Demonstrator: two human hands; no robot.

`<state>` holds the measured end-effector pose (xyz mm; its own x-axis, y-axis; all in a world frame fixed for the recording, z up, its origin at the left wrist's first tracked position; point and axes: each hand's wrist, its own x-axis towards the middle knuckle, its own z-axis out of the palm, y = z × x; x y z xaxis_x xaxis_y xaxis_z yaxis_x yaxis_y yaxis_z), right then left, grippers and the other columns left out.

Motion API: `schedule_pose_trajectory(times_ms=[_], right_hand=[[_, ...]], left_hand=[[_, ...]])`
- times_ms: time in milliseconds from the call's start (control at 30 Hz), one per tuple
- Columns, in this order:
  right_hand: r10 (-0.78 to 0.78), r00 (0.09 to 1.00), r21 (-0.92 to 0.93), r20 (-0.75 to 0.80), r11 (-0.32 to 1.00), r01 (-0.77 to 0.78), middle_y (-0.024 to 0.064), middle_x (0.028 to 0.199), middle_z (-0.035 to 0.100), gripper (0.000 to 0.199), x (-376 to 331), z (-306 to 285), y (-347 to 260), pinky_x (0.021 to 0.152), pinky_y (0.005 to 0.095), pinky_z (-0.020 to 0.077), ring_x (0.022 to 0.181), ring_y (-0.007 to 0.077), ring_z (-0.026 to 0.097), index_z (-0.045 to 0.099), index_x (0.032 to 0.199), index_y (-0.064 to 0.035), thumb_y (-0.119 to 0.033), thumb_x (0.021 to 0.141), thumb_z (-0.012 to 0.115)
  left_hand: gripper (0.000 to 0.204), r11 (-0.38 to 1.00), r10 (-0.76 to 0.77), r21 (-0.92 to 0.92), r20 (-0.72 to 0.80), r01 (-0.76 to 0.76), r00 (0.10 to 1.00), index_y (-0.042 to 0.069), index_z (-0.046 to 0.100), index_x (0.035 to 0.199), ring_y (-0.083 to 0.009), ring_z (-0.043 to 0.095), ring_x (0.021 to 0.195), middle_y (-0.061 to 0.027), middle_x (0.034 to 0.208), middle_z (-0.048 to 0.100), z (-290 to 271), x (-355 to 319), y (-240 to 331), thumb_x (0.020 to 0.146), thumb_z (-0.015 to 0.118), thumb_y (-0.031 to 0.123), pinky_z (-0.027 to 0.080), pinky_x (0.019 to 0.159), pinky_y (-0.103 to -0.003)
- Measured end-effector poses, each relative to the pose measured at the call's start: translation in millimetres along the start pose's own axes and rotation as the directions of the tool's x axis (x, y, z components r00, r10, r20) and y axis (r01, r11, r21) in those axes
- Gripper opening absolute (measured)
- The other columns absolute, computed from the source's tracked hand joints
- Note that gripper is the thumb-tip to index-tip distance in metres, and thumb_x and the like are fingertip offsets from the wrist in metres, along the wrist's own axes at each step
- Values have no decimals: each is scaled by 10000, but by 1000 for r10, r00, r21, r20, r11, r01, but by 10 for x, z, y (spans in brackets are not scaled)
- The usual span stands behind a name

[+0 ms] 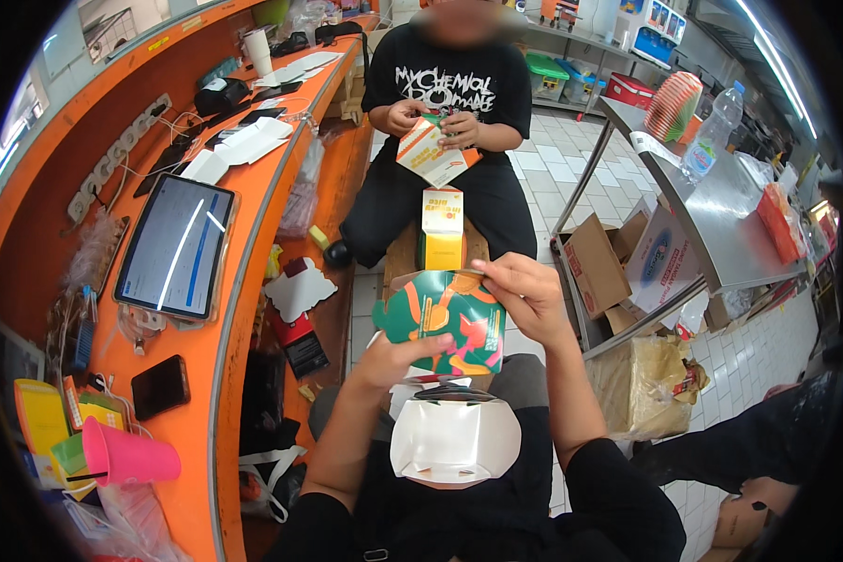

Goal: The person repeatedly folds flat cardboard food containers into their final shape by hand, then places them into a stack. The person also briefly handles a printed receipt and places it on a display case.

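A green cardboard food box [440, 314] with orange and pink pictures is held up in front of me, looking flat or only partly folded. My left hand [398, 361] grips its lower left part, the thumb lying over the printed face. At the upper right corner, my right hand [525, 295] pinches the edge between thumb and fingers. Just below, a white box piece [454, 440] with slots and rounded sides rests at my lap. Beyond the green box, a yellow and white carton [443, 211] lies on the wooden bench.
Opposite me, a seated person in black holds an orange and white carton [436, 155]. The orange counter [244, 253] on the left bears a tablet [175, 245], a phone [159, 386] and a pink cup [131, 453]. On the right stand a steel table [693, 211] and open cardboard boxes [595, 267].
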<state>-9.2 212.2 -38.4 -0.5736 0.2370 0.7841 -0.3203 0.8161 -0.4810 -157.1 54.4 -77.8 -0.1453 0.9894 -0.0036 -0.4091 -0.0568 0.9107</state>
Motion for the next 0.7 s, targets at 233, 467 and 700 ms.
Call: schedule_pose_trajectory(times_ms=[233, 467, 700], right_hand=[[-138, 967, -203, 213, 962, 182, 82, 812, 706, 343, 7, -212, -94, 570, 294, 527, 632, 209, 665, 716, 1047, -105, -31, 712, 695], [-140, 949, -355, 281, 904, 239, 84, 915, 708, 300, -18, -299, -173, 586, 290, 547, 690, 222, 676, 707, 1015, -103, -100, 715, 703], [262, 961, -37, 84, 965, -260, 187, 1115, 668, 364, -243, -150, -223, 757, 267, 539, 864, 188, 689, 610, 1211, 0, 27, 848, 583]], left_hand=[[434, 996, -41, -76, 89, 48, 995, -1, 557, 1178, -163, 634, 973, -86, 1071, 655, -25, 21, 159, 772, 710, 5, 503, 871, -300], [450, 995, -36, -85, 163, 50, 986, -8, 553, 1180, -172, 634, 1008, -100, 1105, 651, 64, 72, 213, 764, 722, 0, 509, 888, -299], [486, 954, 158, 242, 100, -178, 982, 27, 493, 1160, -113, 576, 987, -46, 1051, 614, 131, 84, 176, 749, 751, -4, 468, 864, -266]])
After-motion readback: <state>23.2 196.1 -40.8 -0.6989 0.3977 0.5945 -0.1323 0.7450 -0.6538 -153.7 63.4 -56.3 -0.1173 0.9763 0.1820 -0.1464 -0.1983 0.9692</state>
